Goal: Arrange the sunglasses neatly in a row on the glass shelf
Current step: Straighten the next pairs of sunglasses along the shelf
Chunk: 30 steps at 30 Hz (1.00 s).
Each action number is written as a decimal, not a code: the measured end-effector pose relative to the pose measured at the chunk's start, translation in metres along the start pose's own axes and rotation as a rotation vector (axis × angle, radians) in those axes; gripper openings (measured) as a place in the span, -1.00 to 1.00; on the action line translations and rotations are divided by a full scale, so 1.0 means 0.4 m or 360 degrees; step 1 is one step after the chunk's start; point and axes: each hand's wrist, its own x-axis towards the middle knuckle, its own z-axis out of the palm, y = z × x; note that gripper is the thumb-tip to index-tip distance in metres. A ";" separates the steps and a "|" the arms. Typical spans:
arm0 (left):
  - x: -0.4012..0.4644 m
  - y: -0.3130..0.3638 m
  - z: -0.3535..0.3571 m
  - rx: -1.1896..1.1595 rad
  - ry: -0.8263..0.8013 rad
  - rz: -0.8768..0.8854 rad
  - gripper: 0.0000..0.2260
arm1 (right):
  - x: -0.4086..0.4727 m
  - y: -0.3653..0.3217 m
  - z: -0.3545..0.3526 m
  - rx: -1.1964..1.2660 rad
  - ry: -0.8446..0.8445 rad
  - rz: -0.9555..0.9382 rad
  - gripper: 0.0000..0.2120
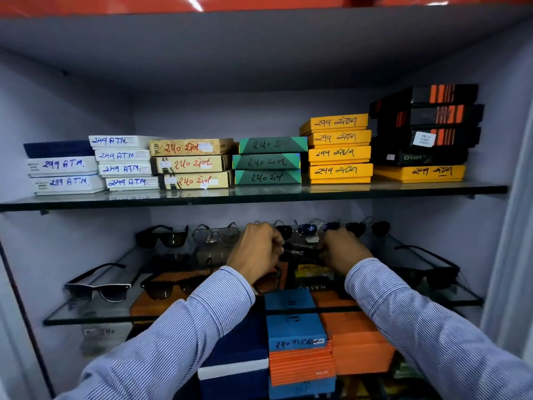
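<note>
Both hands reach over the lower glass shelf (95,319). My left hand (255,252) and my right hand (344,249) each grip one end of a dark pair of sunglasses with a paper tag (302,246), held between them. Along the back stand black sunglasses (161,236), a thin-framed clear pair (215,233), blue-lensed sunglasses (310,228) and dark aviators (367,228). Nearer the front lie a black-and-white pair (95,288), a dark brown pair (170,285) and, on the right, a black pair (432,269). My forearms hide part of the shelf's middle.
The upper glass shelf (259,194) carries stacks of labelled white, tan, green, yellow and black boxes. Under the lower shelf sit blue boxes (291,319), orange boxes (357,342) and a dark navy box. The cabinet's side walls close in left and right.
</note>
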 end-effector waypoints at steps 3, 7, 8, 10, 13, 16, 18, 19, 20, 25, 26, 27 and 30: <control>0.021 0.022 0.010 -0.0027 0.0015 0.0018 -0.77 | -0.019 0.025 -0.031 0.0178 0.0126 -0.0111 -0.72; 0.041 0.045 0.011 -0.0046 0.0055 0.0030 -0.85 | -0.035 0.059 -0.074 0.0351 0.0200 -0.0275 -0.73; 0.045 0.052 0.010 -0.0052 0.0064 0.0033 -0.86 | -0.039 0.069 -0.084 0.0382 0.0202 -0.0287 -0.73; 0.053 0.065 0.003 -0.0076 0.0081 0.0028 -0.85 | -0.046 0.085 -0.102 0.0453 0.0206 -0.0291 -0.72; 0.064 0.085 -0.005 -0.0070 0.0086 0.0028 -0.86 | -0.055 0.107 -0.115 0.0548 0.0234 -0.0285 -0.72; 0.071 0.104 -0.008 -0.0040 0.0092 0.0038 -0.85 | -0.057 0.119 -0.121 0.0641 0.0237 -0.0308 -0.74; 0.074 0.112 -0.009 -0.0030 0.0090 0.0037 -0.85 | -0.053 0.129 -0.123 0.0669 0.0230 -0.0320 -0.75; 0.075 0.114 -0.009 -0.0031 0.0078 0.0036 -0.86 | -0.048 0.135 -0.123 0.0693 0.0249 -0.0306 -0.76; 0.075 0.114 -0.006 -0.0036 0.0062 0.0032 -0.87 | -0.044 0.143 -0.124 0.0731 0.0275 -0.0268 -0.78; 0.074 0.090 0.015 -0.0029 0.0032 -0.0127 -0.89 | -0.021 0.173 -0.118 0.0774 0.0403 0.0078 -0.87; 0.073 0.086 0.018 -0.0012 0.0028 -0.0174 -0.90 | -0.018 0.174 -0.113 0.0757 0.0400 0.0125 -0.88; 0.071 0.085 0.022 0.0015 0.0018 -0.0211 -0.90 | -0.014 0.177 -0.104 0.0722 0.0393 0.0142 -0.90; 0.065 0.083 0.035 0.0138 -0.0056 -0.0263 -0.87 | -0.004 0.183 -0.077 0.0619 0.0304 0.0184 -0.90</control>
